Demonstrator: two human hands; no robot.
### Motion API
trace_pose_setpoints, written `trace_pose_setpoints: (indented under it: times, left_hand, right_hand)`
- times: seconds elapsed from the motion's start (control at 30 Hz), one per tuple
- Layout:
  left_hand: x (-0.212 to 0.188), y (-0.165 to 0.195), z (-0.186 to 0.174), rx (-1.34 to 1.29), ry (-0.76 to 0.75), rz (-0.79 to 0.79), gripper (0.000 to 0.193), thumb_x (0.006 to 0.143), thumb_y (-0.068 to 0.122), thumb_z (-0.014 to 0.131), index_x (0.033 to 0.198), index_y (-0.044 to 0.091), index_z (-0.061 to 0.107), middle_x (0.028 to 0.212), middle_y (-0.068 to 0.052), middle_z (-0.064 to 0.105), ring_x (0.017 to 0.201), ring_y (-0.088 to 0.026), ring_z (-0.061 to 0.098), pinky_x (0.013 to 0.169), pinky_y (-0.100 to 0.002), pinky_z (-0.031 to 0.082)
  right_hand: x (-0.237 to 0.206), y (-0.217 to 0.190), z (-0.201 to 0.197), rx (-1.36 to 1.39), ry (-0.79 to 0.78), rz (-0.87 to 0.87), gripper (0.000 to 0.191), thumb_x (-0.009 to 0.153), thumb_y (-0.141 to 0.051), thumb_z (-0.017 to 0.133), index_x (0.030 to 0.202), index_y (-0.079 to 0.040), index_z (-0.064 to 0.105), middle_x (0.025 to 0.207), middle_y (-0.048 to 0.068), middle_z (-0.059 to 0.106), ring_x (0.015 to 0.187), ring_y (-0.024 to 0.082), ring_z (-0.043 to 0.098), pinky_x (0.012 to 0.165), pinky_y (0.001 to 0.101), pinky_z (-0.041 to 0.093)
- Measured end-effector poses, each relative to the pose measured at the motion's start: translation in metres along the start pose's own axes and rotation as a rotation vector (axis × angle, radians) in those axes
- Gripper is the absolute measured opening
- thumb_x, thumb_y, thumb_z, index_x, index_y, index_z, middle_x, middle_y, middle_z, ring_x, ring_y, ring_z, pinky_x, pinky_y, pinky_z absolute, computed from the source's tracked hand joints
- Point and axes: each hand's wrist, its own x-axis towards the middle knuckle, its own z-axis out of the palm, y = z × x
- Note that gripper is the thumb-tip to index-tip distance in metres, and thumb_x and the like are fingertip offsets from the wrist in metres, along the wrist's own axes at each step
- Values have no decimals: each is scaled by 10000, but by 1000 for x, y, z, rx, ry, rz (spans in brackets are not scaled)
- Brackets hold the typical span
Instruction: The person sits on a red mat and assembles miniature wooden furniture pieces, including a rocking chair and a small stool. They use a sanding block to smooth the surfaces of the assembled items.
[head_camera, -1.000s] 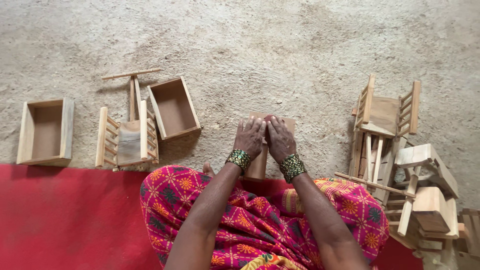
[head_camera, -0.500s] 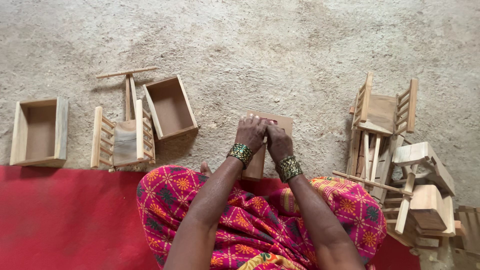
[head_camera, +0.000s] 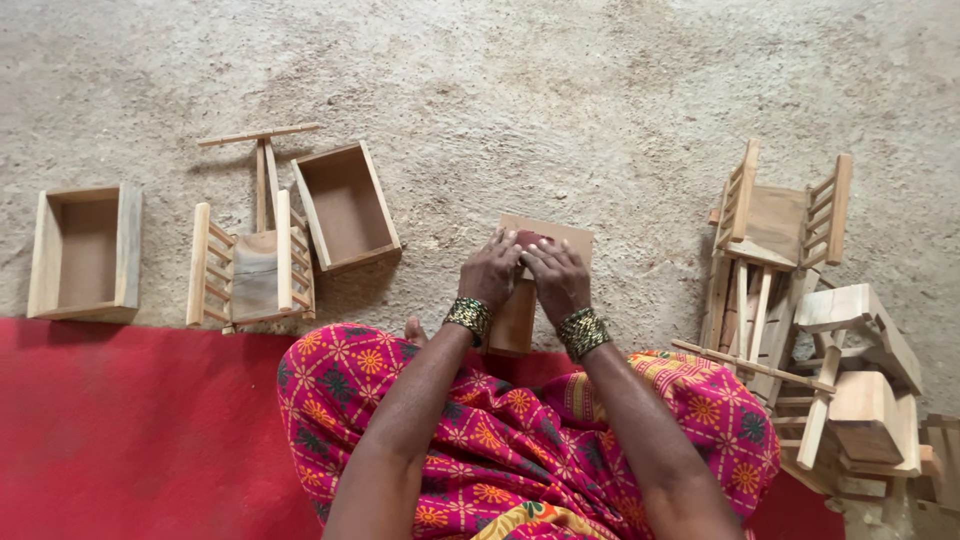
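Observation:
A small open wooden box (head_camera: 560, 236) stands on the sandy floor right in front of my knees. My left hand (head_camera: 490, 272) and my right hand (head_camera: 555, 278) lie side by side on its near wall, fingers pressed down. Under the fingertips a small dark red piece (head_camera: 530, 238) shows against the wood. Both wrists wear beaded green and gold bangles. The lower part of the box is hidden behind my hands.
Two more open wooden boxes (head_camera: 345, 205) (head_camera: 85, 250) and a small wooden cart frame with side rails (head_camera: 250, 270) lie to the left. A heap of similar wooden toy carts (head_camera: 790, 290) stands at the right. A red mat (head_camera: 120, 430) covers the near floor.
The view has shifted slightly. Both hands stay on the box, with the fingers now spread a little farther forward over the dark red piece.

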Motion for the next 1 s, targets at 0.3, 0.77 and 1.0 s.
trace_pose_setpoints:
  times: [0.3,0.77,1.0]
  left_hand:
    - [-24,16,-18,-186,-169,-326,652,918,66,520,1554,95,380,1628,-141,466,1056,-351,686,867,-450,588]
    - [-44,-22,-8,-770,-530,-793,826,757,515,815,1327,-28,562,1094,-181,714,984,-264,744,863,-370,599]
    - [-42,-22,0,-1016,-763,-866,798,692,621,832,1120,-48,750,854,-110,727,641,-202,615,549,-339,481]
  right_hand:
    - [12,2,19,-114,-72,-37,140,958,-216,700,1072,-175,771,1084,60,768,1034,229,706,936,426,553]
    - [1,15,-16,14,-181,146,155,965,-233,681,954,-304,819,892,20,744,814,193,679,817,419,569]
    - [-33,49,-23,336,45,570,150,899,-58,678,995,-134,764,1208,83,717,1063,220,690,916,380,585]
